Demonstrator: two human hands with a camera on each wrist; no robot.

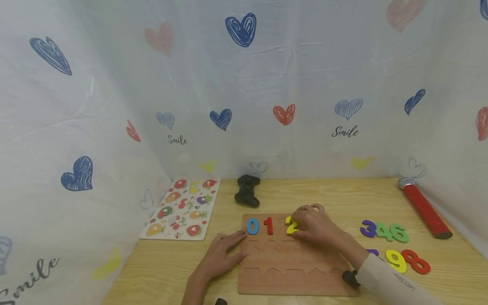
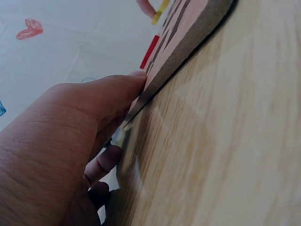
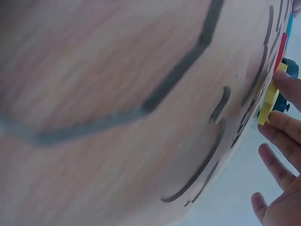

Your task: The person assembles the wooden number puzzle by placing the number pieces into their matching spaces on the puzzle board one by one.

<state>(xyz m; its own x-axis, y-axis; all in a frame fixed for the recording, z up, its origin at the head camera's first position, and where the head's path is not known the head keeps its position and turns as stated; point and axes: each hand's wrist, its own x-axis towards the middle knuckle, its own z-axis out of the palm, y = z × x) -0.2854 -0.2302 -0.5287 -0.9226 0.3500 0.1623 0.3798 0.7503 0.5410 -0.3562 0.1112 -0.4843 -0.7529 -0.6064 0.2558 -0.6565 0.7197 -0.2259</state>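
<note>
Left hand (image 1: 221, 255), fingers relaxed, touches board (image 1: 267, 262) at its left edge. Blue 0 (image 1: 248, 226), red 1 (image 1: 269, 226) on top row. Then yellow 2 (image 1: 292, 231), pinched in right hand's (image 1: 317, 224) grip; probably best squared to its outline before pressing.

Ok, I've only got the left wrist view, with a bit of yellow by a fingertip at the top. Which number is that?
Observer: It's a yellow 2, pinched by the right hand.
Operator: And what sits beside the red piece, on its left?
Observer: A blue 0, at the left end of the board's top row.
Operator: Any numbers off the board?
Observer: Yes, several lie on the table to its right, including a purple 3 and red 8.
</note>
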